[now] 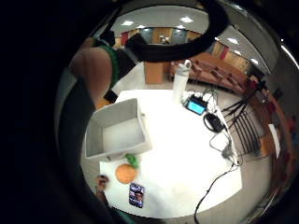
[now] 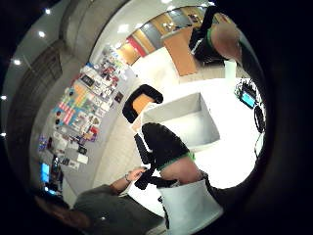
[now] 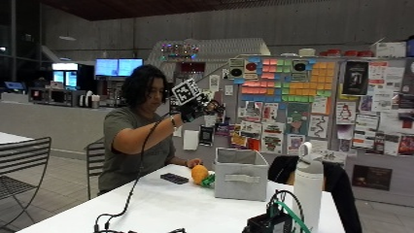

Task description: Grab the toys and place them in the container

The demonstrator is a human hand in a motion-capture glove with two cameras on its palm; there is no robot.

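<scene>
Sitting on the counter [image 3: 162, 204]: one grey fabric container [image 3: 240, 174], one orange toy [image 3: 200, 174], one phone [image 3: 175, 178], one white bottle [image 3: 308, 182].

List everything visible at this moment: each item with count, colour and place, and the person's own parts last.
orange toy: one, orange with a green part, on the table beside the container
container: one, grey fabric bin with a front handle, on the table; its inside looks empty in the palm view
phone: one, dark, flat on the table near the person
water bottle: one, white, standing on the table beside the container
small screen device: one, black with a lit blue screen, on the table near the bottle, cables attached
table: one, white
right hand: black glove, raised high above the table, holds nothing visible
left hand: bare, resting at the table edge by the toy
</scene>
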